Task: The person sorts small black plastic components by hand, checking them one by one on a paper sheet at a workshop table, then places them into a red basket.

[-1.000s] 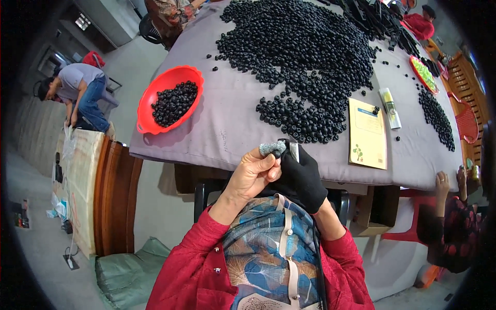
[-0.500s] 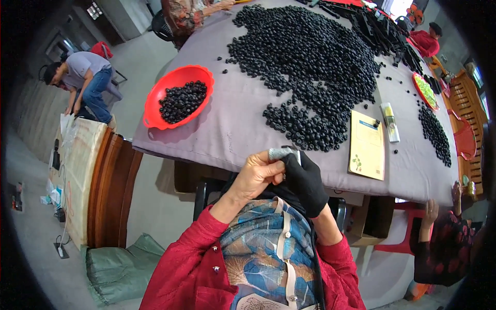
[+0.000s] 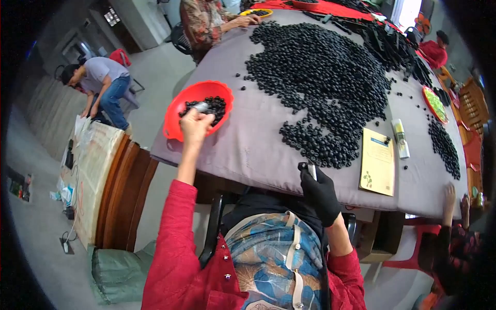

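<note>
1. Near the desk's (image 3: 253, 155) near-left corner sits a red plastic bowl with a scalloped rim (image 3: 174, 111), its long axis slanting from near-left to far-right. It should be light and a little flexible, best taken by the rim.
2. Inside lie small black ring-shaped pieces (image 3: 219, 106). They are probably light, firm and hard to break, apt to roll, and easiest to pinch across the outer wall. Their axes point in mixed directions.
3. The bare left hand (image 3: 195, 125) reaches over the bowl, fingers bent, a grey fingertip cover (image 3: 201, 107) on one finger. Blur hides this grip: I cannot tell how far open it is or whether it has a piece.
4. Just beyond the desk's near edge, the black-gloved right hand (image 3: 319, 194) is curled closed around a pale silvery strip (image 3: 312, 172). The strip's long axis points away from the person, leaning left; it looks stiff. A small dark round-ended object (image 3: 302, 166) shows beside it, its kind unclear.
5. A broad heap of similar black pieces (image 3: 320, 67) covers the desk's middle, holes facing various ways.
6. Right of the heap, toward the near edge, lies a thin yellow booklet (image 3: 376, 165).
</note>
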`<state>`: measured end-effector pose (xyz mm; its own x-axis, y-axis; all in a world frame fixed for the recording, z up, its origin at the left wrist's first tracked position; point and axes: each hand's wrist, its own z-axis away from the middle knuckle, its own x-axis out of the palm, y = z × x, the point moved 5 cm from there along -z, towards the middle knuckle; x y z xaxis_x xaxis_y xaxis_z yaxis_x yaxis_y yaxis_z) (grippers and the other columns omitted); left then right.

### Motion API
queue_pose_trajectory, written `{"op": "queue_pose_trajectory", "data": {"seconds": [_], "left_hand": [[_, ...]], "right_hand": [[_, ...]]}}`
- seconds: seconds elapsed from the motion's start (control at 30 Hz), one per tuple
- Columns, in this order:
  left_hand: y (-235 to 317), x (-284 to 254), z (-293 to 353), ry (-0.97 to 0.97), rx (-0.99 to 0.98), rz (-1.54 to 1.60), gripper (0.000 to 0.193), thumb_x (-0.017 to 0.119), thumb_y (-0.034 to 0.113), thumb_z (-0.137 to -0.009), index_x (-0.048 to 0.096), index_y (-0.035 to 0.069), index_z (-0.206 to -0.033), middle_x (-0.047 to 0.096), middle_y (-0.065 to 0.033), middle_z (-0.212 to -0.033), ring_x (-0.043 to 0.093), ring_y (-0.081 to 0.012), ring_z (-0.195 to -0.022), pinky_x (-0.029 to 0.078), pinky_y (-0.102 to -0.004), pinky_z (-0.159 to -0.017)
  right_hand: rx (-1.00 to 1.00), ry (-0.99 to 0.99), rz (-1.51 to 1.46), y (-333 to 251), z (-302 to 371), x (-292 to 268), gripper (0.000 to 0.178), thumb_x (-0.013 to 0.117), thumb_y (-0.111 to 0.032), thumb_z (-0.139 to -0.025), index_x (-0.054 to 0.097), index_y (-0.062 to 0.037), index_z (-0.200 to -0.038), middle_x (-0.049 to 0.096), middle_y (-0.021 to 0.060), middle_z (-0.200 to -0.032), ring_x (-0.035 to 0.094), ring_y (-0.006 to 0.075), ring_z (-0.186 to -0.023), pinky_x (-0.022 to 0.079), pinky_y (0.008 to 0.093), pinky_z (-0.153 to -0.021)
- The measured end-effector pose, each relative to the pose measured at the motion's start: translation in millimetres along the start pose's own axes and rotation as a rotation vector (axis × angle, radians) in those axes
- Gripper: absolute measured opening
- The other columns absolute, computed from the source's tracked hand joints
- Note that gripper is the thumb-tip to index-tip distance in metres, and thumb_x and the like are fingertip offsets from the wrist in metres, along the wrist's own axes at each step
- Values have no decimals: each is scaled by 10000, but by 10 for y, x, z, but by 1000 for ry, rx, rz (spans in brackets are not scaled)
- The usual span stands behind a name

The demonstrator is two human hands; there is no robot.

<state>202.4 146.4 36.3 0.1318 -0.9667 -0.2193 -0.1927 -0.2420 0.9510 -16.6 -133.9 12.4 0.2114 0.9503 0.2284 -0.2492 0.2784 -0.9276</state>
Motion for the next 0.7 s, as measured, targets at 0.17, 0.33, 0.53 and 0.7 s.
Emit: {"op": "queue_pose_trajectory", "data": {"seconds": [0.17,0.33,0.53,0.7], "left_hand": [[21,265,51,20,185,-332,143,626,58,-695,583,-13,-812,539,-74,-596,500,-135,-521,417,-297,-506],[46,1326,850,-361,331,-211,72,616,66,-685,581,11,-716,514,-116,-689,529,-234,-599,411,-346,-546],[-69,1883,1070,-508,334,-393,230,622,110,-710,595,77,-936,537,-105,-842,557,-291,-753,449,-380,-652],[-33,2016,1041,-512,341,-498,248,641,128,-695,587,89,-934,532,-101,-818,561,-283,-754,448,-392,-645]], "right_hand": [[9,46,-54,23,-97,-117,228,506,-188,-857,540,-59,-1043,422,-83,-628,340,12,-475,257,165,-417],[35,130,-30,20,-88,-223,178,543,-200,-835,586,-62,-939,440,-84,-639,371,9,-528,285,170,-459],[-2,121,-56,3,-83,-220,163,542,-202,-834,580,-65,-915,433,-83,-634,361,11,-520,284,173,-460],[9,93,-16,5,-79,-202,180,548,-206,-832,587,-62,-932,446,-82,-645,369,10,-529,289,175,-465]]}}
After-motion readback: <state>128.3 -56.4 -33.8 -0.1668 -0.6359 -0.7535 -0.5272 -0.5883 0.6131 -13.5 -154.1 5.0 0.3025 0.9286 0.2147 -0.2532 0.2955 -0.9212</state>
